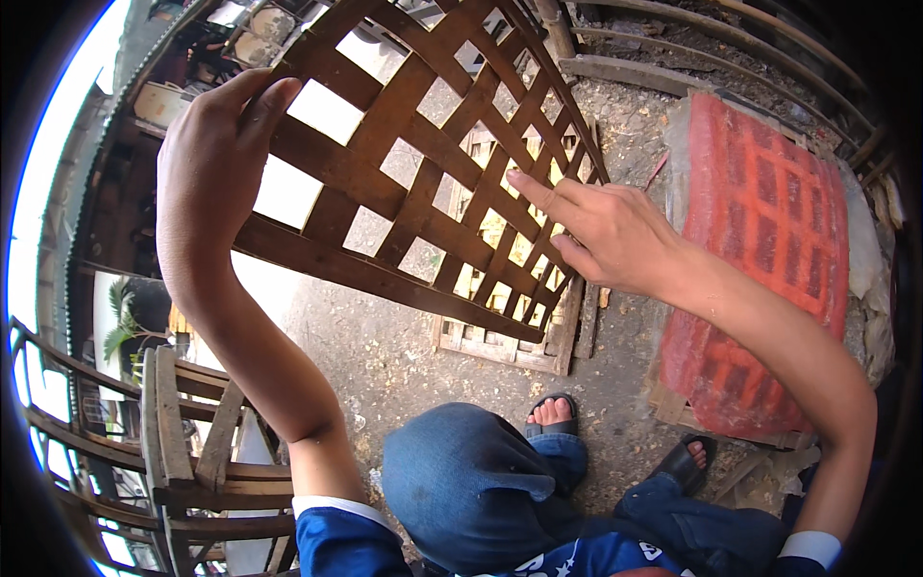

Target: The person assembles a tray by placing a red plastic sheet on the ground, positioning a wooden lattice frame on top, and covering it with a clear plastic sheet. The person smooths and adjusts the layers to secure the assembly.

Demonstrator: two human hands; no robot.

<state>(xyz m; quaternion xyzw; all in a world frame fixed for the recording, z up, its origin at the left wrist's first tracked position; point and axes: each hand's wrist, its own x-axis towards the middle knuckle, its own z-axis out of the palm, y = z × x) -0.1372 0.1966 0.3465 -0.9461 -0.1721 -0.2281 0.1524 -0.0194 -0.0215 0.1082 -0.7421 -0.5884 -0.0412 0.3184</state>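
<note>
A brown woven-slat lattice panel (pixel 385 111) is tilted up in front of me, its open squares letting the ground show through. My left hand (pixel 213 163) is closed on the panel's left edge, the thumb showing at the rim. At the panel's right part is my right hand (pixel 620 231), index finger stretched out over the slats and thumb apart. The other fingers are partly bent, and nothing shows in that hand. Whether the index fingertip presses on a slat I cannot tell. Behind and below it, a paler lattice panel (pixel 505 351) lies on the ground.
To the right lies a low stack covered with red mesh (pixel 760 260). Wooden or bamboo rails (pixel 817 58) run along the upper right. At lower left stands a slatted wooden rack (pixel 173 423). My sandalled feet (pixel 551 413) are on the littered concrete ground (pixel 336 337).
</note>
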